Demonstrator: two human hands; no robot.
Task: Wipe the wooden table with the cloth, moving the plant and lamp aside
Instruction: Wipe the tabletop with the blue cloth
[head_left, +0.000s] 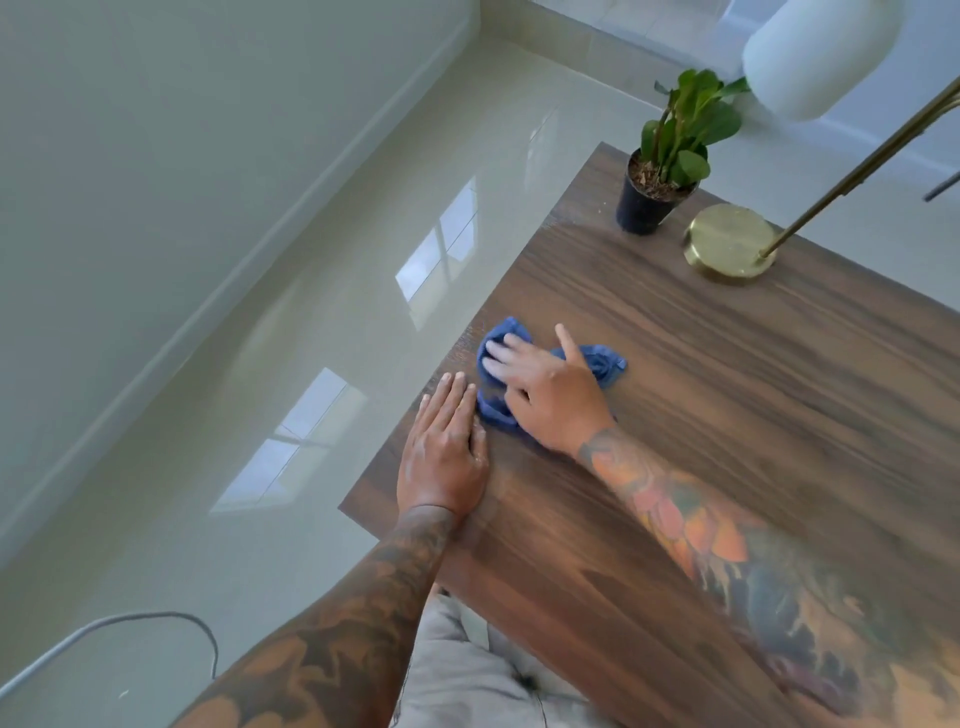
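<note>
R hand (545, 400) flat on blue cloth (602, 361), fingers (511, 345) spread wide and straight, pressing down, not gripping; index finger splayed off toward far end of table (727, 467). L hand (444, 457) palm-down on bare wood just beside cloth, near table's left edge, fingers together and straight, holding nothing; fingertips nearly touching cloth. Cloth bunched, not folded, long axis roughly across the table, at left edge. Past cloth, at far corner: black pot (644, 202) w/ soil and a green-leaved plant (685, 130), upright. Just right of pot, brass lamp base (727, 244); stem leans up-right to white shade (821, 52). Both well apart from cloth.
</note>
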